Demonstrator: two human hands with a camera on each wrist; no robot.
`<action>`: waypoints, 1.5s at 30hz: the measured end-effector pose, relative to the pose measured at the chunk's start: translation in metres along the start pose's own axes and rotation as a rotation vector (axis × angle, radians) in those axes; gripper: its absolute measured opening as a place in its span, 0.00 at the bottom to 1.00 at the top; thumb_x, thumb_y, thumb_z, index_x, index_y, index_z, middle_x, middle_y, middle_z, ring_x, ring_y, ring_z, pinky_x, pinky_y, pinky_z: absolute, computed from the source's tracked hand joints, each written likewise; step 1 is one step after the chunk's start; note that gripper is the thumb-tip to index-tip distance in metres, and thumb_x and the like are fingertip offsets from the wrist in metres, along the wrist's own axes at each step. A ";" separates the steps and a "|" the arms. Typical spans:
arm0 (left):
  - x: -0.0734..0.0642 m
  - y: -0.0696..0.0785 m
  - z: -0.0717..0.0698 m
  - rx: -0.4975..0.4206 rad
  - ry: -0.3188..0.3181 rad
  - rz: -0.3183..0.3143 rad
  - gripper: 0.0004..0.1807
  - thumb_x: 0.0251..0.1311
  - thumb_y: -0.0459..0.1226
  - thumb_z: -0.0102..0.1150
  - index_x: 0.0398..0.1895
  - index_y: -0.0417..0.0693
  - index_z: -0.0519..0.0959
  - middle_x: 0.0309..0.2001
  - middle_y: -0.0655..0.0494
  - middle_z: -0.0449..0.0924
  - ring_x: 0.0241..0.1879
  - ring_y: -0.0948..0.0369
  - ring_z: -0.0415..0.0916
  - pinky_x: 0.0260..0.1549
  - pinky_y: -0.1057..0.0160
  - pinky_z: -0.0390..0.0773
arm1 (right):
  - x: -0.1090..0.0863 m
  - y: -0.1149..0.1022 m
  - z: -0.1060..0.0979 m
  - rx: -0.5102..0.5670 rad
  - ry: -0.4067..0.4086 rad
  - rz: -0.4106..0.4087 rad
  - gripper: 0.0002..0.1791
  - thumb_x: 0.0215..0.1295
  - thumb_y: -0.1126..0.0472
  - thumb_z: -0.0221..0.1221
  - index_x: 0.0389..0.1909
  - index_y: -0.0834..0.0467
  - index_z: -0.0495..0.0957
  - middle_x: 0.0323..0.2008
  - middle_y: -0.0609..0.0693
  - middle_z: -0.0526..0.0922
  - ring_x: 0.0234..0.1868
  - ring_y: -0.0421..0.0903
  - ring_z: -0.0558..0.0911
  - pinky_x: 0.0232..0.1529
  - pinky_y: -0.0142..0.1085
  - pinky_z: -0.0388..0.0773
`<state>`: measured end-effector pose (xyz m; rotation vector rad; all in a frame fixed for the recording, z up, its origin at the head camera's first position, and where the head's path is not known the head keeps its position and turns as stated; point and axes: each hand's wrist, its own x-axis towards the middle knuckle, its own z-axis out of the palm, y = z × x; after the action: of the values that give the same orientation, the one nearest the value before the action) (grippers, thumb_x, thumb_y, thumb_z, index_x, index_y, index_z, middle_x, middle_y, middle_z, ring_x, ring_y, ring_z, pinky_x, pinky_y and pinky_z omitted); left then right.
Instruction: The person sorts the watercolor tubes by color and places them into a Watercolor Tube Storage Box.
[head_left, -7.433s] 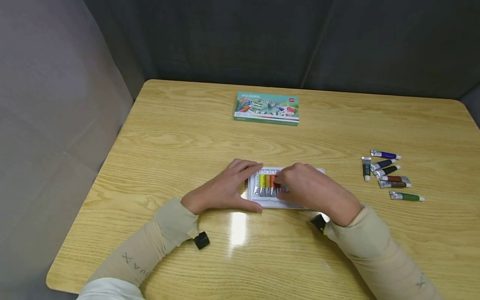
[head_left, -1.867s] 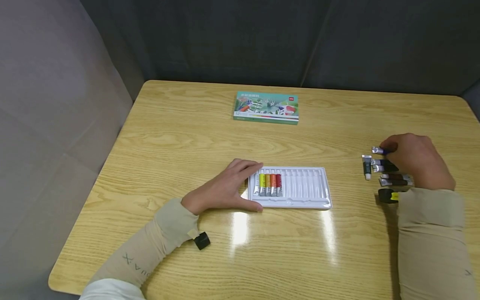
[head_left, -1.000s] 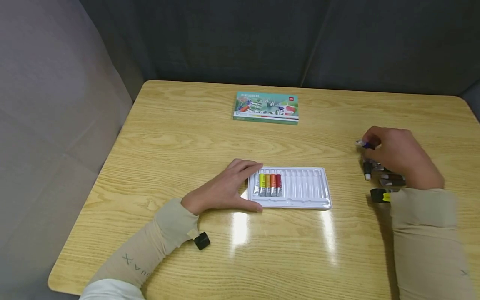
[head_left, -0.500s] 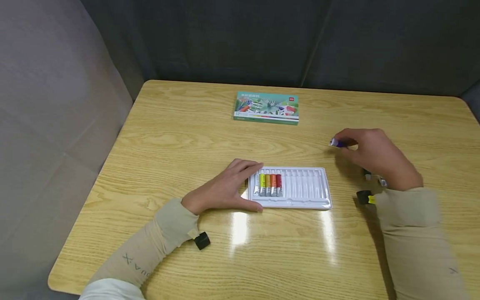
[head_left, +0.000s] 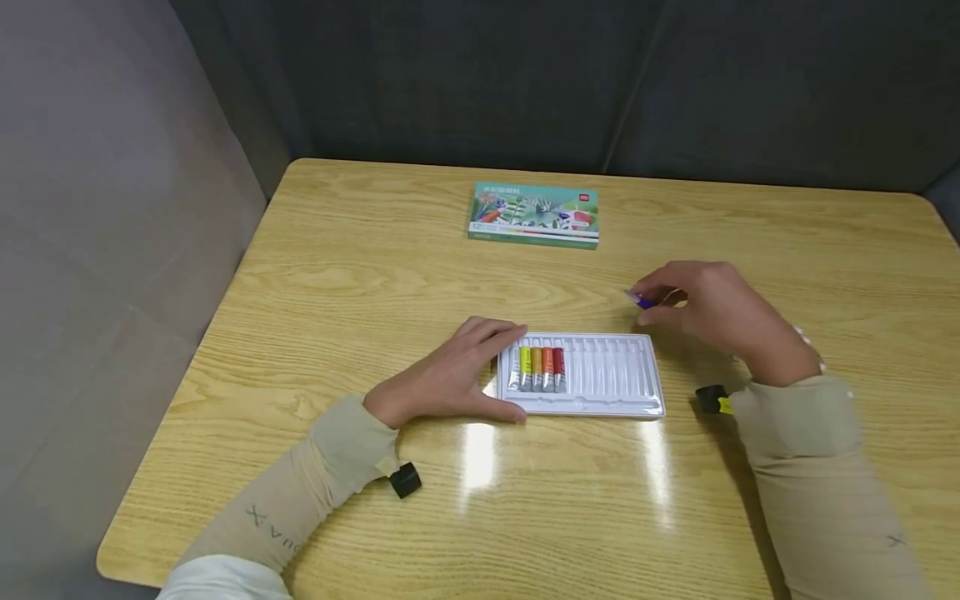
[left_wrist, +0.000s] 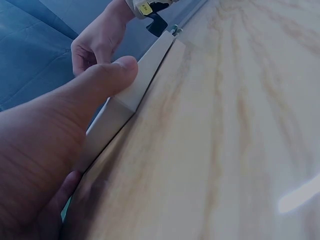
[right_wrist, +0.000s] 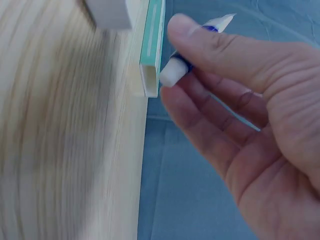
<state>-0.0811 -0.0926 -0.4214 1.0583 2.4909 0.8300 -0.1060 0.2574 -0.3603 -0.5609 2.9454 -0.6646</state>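
My left hand (head_left: 446, 375) holds the left end of a white plastic paint tray (head_left: 630, 407), thumb along the near edge and fingers at the far edge. The left wrist view shows the thumb (left_wrist: 107, 77) against the tray's side wall (left_wrist: 147, 72). Several paint tubes (head_left: 536, 371), from white through yellow and orange to red, lie side by side in its left slots; the slots to their right are bare. Beyond the tray's back right corner, my right hand (head_left: 716, 308) pinches a blue-violet paint tube (head_left: 640, 300) between thumb and fingers. Its white cap (right_wrist: 173, 72) points toward the right wrist camera.
A green printed paint box (head_left: 534, 215) lies flat near the back of the wooden table (head_left: 360, 275). Ends of loose tubes (head_left: 802, 336) peek out around the right wrist, the rest hidden by it. A dark curtain (head_left: 465, 83) hangs behind the table.
A red tube now shows in the tray beside the orange one. My right hand went to the loose tubes, picked up the blue-violet one and carried it left toward the tray. The left hand stayed put.
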 end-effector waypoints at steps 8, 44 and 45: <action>0.001 0.001 0.000 0.002 -0.002 0.001 0.62 0.49 0.67 0.74 0.83 0.54 0.56 0.78 0.58 0.60 0.75 0.59 0.57 0.75 0.52 0.67 | 0.003 -0.021 0.008 0.009 -0.023 -0.126 0.15 0.53 0.65 0.77 0.44 0.52 0.91 0.40 0.45 0.90 0.38 0.40 0.84 0.36 0.33 0.80; 0.000 0.000 -0.001 -0.010 -0.005 -0.011 0.61 0.49 0.68 0.73 0.83 0.55 0.57 0.78 0.59 0.61 0.75 0.61 0.57 0.75 0.53 0.67 | 0.009 -0.075 0.040 -0.022 -0.202 -0.272 0.12 0.60 0.74 0.70 0.36 0.53 0.86 0.42 0.47 0.86 0.43 0.43 0.85 0.46 0.41 0.86; 0.000 0.000 -0.001 -0.008 -0.006 -0.010 0.61 0.49 0.68 0.73 0.83 0.55 0.57 0.78 0.59 0.61 0.75 0.61 0.57 0.75 0.53 0.67 | 0.009 -0.075 0.041 -0.027 -0.207 -0.276 0.12 0.59 0.74 0.70 0.35 0.53 0.87 0.42 0.47 0.86 0.43 0.43 0.84 0.46 0.41 0.86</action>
<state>-0.0814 -0.0923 -0.4208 1.0427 2.4843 0.8323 -0.0831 0.1747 -0.3650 -0.9867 2.7134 -0.5495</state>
